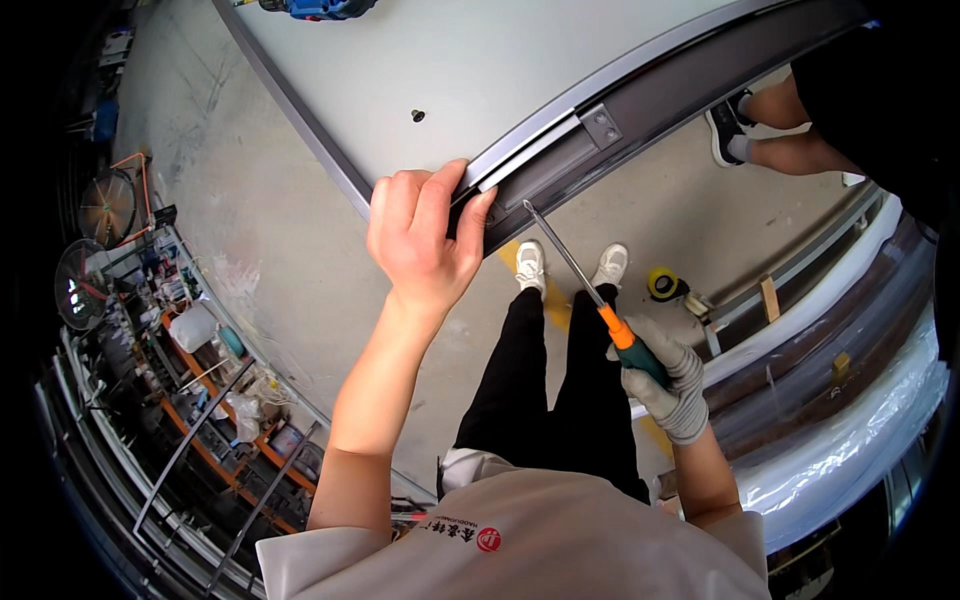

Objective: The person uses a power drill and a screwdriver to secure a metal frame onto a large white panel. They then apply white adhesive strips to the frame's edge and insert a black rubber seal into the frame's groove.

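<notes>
A grey-framed panel lies in front of me, its dark metal frame edge running up to the right. Set in that edge is a light metal strip with a small screwed end plate. My bare left hand pinches the strip's near end, thumb on the outer side and fingers over the top. In my gloved right hand is a screwdriver with an orange and green handle. Its tip is close to the frame's outer edge, right of my left thumb; contact cannot be made out.
A dark screw lies on the panel, and a blue power tool at its far side. Another person's legs stand at right. Yellow tape is on the floor near wrapped profiles. Cluttered shelves and fans line the left.
</notes>
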`<state>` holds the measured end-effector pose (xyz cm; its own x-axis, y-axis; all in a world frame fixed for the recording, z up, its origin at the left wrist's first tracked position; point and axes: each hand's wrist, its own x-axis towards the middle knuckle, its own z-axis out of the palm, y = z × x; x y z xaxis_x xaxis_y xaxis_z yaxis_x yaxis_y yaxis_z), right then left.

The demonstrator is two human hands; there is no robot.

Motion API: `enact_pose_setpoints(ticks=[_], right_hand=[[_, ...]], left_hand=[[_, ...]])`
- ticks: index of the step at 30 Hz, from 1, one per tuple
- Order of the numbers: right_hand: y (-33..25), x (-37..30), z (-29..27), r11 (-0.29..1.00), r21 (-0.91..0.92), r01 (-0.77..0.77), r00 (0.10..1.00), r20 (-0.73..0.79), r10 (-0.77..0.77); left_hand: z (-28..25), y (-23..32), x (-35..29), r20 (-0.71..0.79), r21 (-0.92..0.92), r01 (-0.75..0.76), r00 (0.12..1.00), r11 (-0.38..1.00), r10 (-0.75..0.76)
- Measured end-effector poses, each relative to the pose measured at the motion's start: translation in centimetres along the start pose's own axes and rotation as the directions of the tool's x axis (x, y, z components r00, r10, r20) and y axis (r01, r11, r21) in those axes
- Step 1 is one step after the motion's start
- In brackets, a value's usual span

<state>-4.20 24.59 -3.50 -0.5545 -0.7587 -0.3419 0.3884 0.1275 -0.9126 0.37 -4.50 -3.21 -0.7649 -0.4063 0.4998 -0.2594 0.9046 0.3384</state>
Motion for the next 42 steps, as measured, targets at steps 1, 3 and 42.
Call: enact_pose_setpoints(ticks=[1,3,42], right_hand=[[0.3,0.4,0.4,0.996,0.081,-0.048,0.999,-0.003,0.048],[0.9,1.0,0.5,0.973,0.198,-0.122,0.992,0.053,0.113],[0.7,3.5,0.0,0.616,0.679,-0.399,0.911,0.219,0.348]], left_hand=[[0.1,0.1,0.0,0.000,0.010,-0.009,1.000,1.000,0.009],[0.1,0.2,0.1,0.012,0.019,-0.013,1.000,1.000,0.013],[0.6,-0.1,-0.1,-0.009,0.039,-0.047,0.999,0.998,0.047]])
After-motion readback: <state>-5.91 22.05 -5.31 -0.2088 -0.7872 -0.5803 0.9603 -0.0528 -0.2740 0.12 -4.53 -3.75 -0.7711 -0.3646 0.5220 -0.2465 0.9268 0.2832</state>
